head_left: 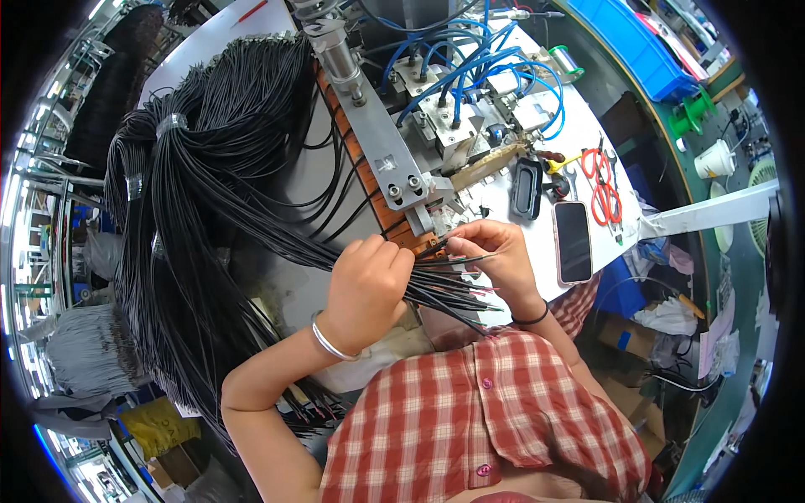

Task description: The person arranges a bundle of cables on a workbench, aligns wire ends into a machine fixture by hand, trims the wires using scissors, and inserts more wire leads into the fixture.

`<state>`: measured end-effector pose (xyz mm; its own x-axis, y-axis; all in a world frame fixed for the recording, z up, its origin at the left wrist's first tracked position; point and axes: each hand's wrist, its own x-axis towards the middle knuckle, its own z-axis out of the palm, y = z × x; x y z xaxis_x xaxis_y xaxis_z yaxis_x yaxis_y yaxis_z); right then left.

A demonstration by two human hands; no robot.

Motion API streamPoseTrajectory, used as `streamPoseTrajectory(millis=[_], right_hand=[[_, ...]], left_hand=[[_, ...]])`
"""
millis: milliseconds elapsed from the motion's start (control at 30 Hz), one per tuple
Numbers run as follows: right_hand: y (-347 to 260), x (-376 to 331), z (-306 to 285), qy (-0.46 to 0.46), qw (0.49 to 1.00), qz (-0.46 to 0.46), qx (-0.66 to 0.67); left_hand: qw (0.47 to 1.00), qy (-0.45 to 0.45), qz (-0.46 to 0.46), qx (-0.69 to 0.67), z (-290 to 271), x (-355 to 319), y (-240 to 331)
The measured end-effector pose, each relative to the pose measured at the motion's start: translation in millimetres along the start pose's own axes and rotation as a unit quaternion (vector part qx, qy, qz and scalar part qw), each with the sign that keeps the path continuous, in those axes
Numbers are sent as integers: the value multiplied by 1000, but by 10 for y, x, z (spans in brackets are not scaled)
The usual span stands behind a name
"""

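My left hand [369,289] is curled into a fist at the bundle of black cables [277,239], its fingertips hidden behind the knuckles. Thumb and forefinger of my right hand [499,260] pinch a thin black cable beside the orange-brown strip of the machine. Between and below my hands the loose cable ends [457,293] fan out, several showing coloured inner wires. Just beyond my fingers is the metal head [423,220] of the pneumatic machine. A metal arm [377,142] with bolts extends over the orange-brown strip [352,159].
Blue air hoses [478,63] loop over the machine. To the right lie a phone [573,243], a black tray [527,189], red-handled scissors [605,201] and a wire spool [567,63]. A blue bin [629,42] stands at the far right. A white post [713,211] crosses the right side.
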<state>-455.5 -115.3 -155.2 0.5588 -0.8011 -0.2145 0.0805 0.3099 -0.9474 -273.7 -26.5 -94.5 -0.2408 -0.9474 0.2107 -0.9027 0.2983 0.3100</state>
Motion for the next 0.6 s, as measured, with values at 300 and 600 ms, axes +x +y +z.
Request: streamPoseTrajectory(millis=[300, 600], right_hand=[[-86, 13, -107, -111, 990, 37, 73], [84, 65, -120, -53, 999, 5, -7]], left_hand=[[1000, 21, 11, 7, 11, -3, -14], [999, 9, 43, -29, 112, -14, -30]])
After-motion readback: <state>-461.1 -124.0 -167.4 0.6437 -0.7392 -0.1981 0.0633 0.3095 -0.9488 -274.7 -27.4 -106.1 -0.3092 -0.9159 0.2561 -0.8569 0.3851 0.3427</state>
